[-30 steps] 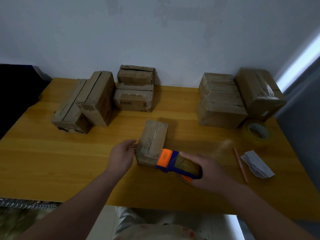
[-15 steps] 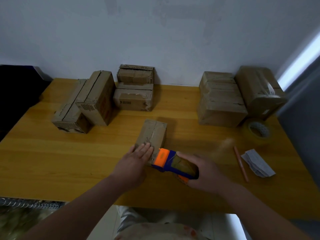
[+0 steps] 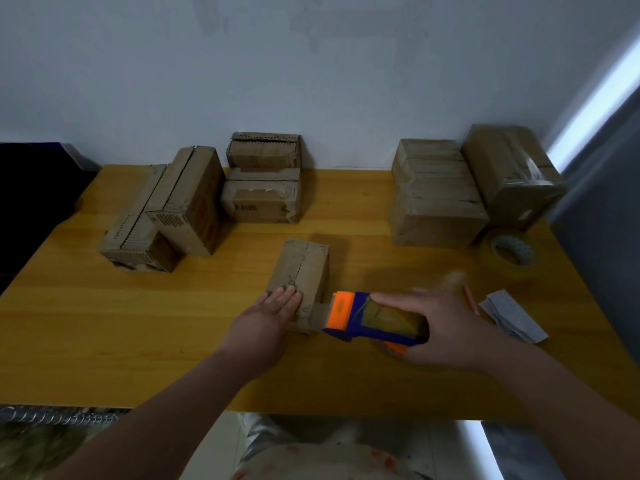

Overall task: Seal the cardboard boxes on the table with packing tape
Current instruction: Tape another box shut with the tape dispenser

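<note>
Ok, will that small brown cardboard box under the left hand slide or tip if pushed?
The small brown cardboard box likely slides on the smooth wooden table; the left hand pressing it helps. Tipping seems unlikely, since it lies low. Its creased top may dent.

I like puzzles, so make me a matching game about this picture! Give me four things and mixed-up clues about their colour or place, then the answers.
Things:
1. tape dispenser
2. loose tape roll
3. small box
4. folded paper

Clues:
A. white, near the right edge of the table
B. blue and orange, gripped by the right hand
C. brown, pressed under the flat left hand
D. a ring lying flat

Pairs: 1-B, 2-D, 3-C, 4-A
</note>
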